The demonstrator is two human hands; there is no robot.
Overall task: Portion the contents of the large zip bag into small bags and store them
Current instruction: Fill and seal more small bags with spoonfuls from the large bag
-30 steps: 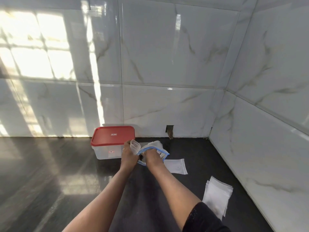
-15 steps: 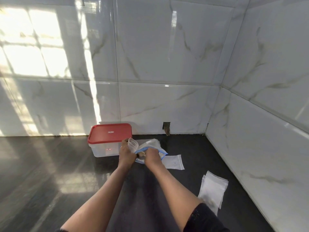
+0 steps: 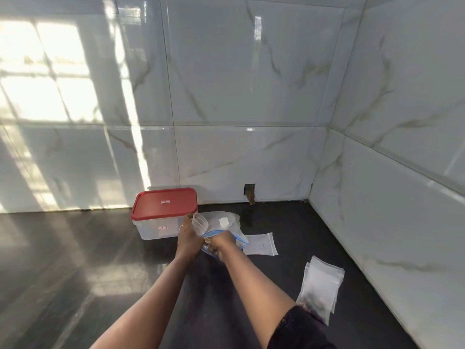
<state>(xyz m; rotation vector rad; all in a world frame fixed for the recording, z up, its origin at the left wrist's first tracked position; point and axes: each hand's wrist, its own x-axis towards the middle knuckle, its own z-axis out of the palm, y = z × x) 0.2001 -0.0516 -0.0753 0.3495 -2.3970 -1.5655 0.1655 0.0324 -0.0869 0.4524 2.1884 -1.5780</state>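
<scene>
The large zip bag (image 3: 226, 224), clear with a blue zip edge, lies on the dark counter (image 3: 100, 260) beside the container. My left hand (image 3: 187, 236) holds a small clear bag (image 3: 200, 222) upright with its mouth open. My right hand (image 3: 221, 244) is at the large bag's blue mouth with its fingers curled on something small and brown; what it is I cannot make out. One small flat zip bag (image 3: 261, 244) lies just right of the large bag.
A clear plastic container with a red lid (image 3: 163, 204) stands against the tiled back wall. A stack of small bags (image 3: 320, 285) lies near the right wall. Tiled walls close off the back and right side.
Both hands stay at the bags. My right hand has drawn slightly back toward me out of the large bag's mouth. The view has shifted a little.
</scene>
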